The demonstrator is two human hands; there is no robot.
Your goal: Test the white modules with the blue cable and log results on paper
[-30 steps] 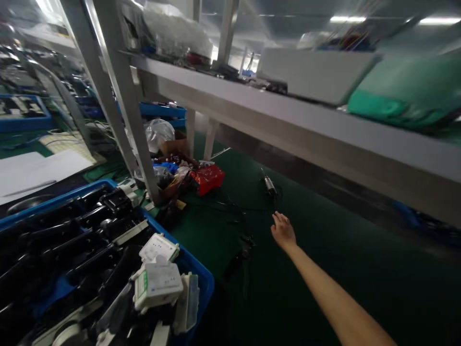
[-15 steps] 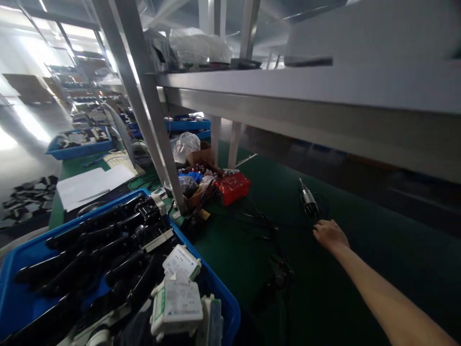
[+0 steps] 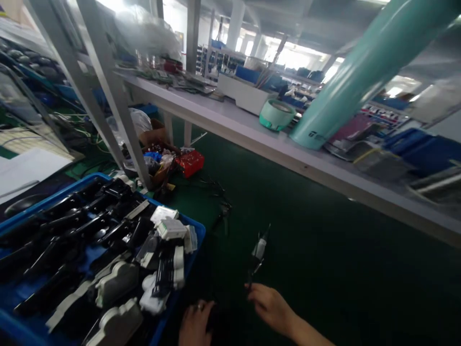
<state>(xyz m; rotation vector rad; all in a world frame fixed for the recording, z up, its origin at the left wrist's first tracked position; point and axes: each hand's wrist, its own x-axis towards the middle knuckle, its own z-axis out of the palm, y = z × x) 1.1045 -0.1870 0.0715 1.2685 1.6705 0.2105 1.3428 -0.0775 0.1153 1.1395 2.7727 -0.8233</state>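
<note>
My right hand (image 3: 270, 305) is closed on the rear end, or the cord there, of a slim electric screwdriver (image 3: 259, 248). The tool has a silver-grey body and a thin tip pointing away from me over the dark green table (image 3: 306, 230). My left hand (image 3: 196, 322) is low in the view, beside the blue tray (image 3: 200, 229). Its fingers are bent and partly lost in shadow, so whether they hold anything is hidden. In the tray lie black tube-like parts (image 3: 72, 221) and whitish plastic housings (image 3: 120, 283).
Pliers-like dark tools (image 3: 224, 211) lie beyond the tray. A red box (image 3: 191, 162) stands by an open carton of small parts. A raised shelf (image 3: 230, 113) with a metal post (image 3: 118, 110) crosses behind, carrying a green round container (image 3: 276, 115). Papers (image 3: 29, 170) lie at left.
My right hand has drawn the screwdriver nearer to me. My left hand has come into view at the bottom. The camera has turned right and tilted up.
</note>
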